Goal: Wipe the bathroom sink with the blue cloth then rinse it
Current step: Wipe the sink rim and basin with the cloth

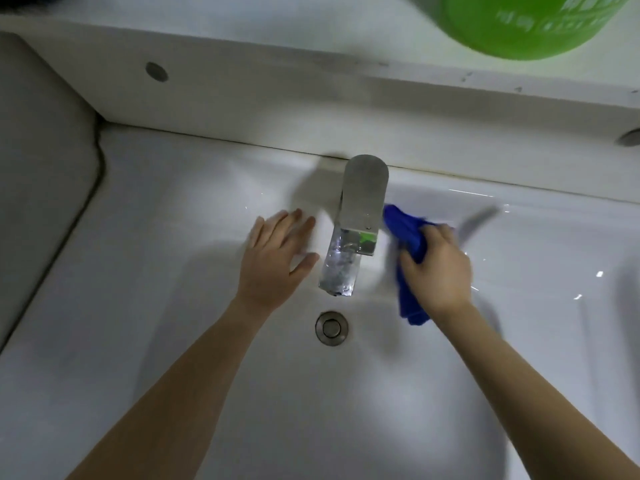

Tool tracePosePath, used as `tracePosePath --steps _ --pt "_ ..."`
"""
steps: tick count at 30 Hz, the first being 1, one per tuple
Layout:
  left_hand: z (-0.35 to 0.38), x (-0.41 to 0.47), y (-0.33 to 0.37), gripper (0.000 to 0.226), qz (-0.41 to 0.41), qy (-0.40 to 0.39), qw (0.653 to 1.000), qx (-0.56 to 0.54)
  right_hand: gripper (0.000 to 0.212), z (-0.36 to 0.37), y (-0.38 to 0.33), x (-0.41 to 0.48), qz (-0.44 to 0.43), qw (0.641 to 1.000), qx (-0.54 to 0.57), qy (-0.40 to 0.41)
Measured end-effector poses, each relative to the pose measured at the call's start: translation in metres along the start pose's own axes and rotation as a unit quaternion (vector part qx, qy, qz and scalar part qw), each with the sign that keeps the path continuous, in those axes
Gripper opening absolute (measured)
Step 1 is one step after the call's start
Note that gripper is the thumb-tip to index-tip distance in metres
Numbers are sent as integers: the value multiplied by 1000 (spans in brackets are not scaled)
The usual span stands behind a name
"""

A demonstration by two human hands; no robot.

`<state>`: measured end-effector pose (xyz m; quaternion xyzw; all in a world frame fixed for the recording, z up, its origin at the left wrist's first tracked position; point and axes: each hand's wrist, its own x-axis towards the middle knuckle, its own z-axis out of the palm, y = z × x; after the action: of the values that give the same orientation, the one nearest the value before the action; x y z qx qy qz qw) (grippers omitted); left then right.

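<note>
White bathroom sink (173, 341) seen from above, filling the lower two thirds of the frame, with a round metal drain (331, 328) at centre and a chrome faucet (356, 220) rising from the rear rim just above it. Right hand (438, 271), right of centre, has its fingers clamped on the blue cloth (405, 226); the cloth is bunched in the fist, one end reaching up beside the faucet body, the other hanging below the hand over the basin wall. The cloth lies just beside the faucet; whether it touches the metal cannot be told. Left hand (273, 258), left of the faucet, rests palm down on the sink's inner slope, fingers apart and flat, holding nothing, thumb near the spout. Both forearms enter bare from the bottom edge. A white ledge (242, 81) runs across the upper frame behind the sink, carrying two round metal caps. A green plastic basket (526, 26), blurred, occupies the upper right corner. A grey wall fills the left edge. No brand, label or legible writing is visible on any item.
</note>
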<state>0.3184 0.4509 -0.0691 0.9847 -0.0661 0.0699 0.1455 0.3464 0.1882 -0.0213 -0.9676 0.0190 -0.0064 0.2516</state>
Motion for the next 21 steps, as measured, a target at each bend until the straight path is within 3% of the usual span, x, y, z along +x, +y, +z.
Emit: tracePosePath --steps 3,5,9,11,15,18,21 --pt "8 0 -5 59 -19 18 999 -34 22 -5 12 2 89 994 -25 51" --pt "10 1 -7 57 -13 25 998 -48 21 10 -5 11 112 991 17 70" --pt "9 2 -8 64 -16 20 998 -54 16 30 -35 11 -33 996 78 -15" --pt "6 2 -6 66 -14 22 998 -53 16 18 -24 9 -65 994 67 -49" --pt "6 3 -6 68 -16 22 998 -58 17 -13 17 1 36 999 16 17" --pt "11 1 -6 67 -10 30 998 -55 18 5 8 9 115 990 28 73" --pt "12 1 -5 67 -4 34 998 -50 19 30 -27 18 72 992 92 53"
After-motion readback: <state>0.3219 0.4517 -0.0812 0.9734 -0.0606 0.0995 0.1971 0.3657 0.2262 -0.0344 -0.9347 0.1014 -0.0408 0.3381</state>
